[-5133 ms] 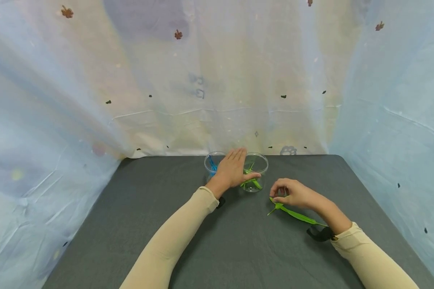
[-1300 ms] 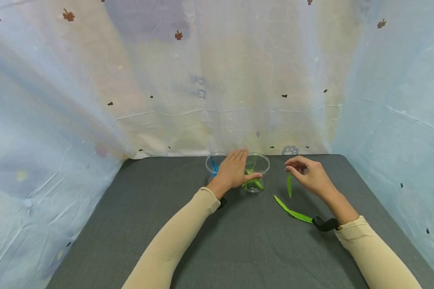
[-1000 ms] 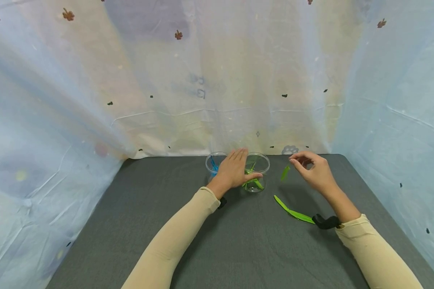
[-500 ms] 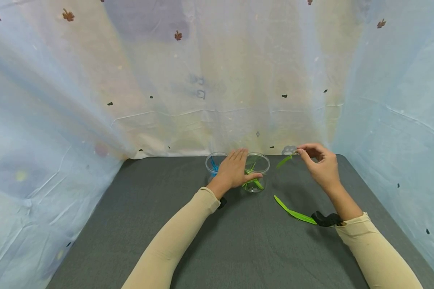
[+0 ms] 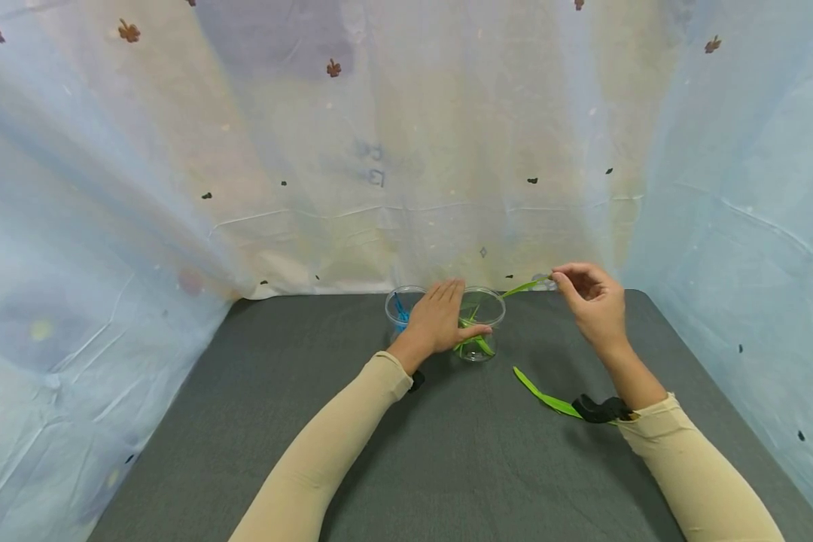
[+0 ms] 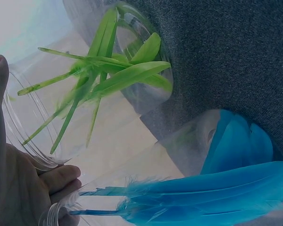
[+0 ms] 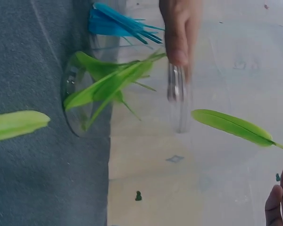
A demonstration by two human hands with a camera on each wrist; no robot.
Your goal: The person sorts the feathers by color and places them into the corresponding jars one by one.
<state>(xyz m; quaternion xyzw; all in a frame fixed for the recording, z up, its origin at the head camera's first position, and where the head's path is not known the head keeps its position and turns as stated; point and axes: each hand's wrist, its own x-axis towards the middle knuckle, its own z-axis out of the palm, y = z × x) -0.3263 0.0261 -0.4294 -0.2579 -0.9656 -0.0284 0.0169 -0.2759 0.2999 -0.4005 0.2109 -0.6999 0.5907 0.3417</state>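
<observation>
My right hand (image 5: 592,301) pinches a green feather (image 7: 233,127) by its quill, raised to the right of a clear jar (image 5: 500,316). In the head view the feather's broad tip reaches that jar's rim. Several green feathers (image 6: 99,77) stand inside it. My left hand (image 5: 436,316) rests across the tops of this jar and a second clear jar (image 5: 388,310), with fingers straight and the thumb over the green feathers' jar. The second jar holds blue feathers (image 6: 212,197) and is partly hidden by the left hand.
Another green feather (image 5: 549,401) lies on the dark grey table (image 5: 433,467) below the right wrist, its end hidden by the black wrist strap (image 5: 603,410). A pale patterned curtain (image 5: 413,226) hangs right behind the jars at the table's far edge.
My right hand has picked a green feather off the table, lifted it and swung its tip up and left to the jar rim. The left hand has stayed in place.
</observation>
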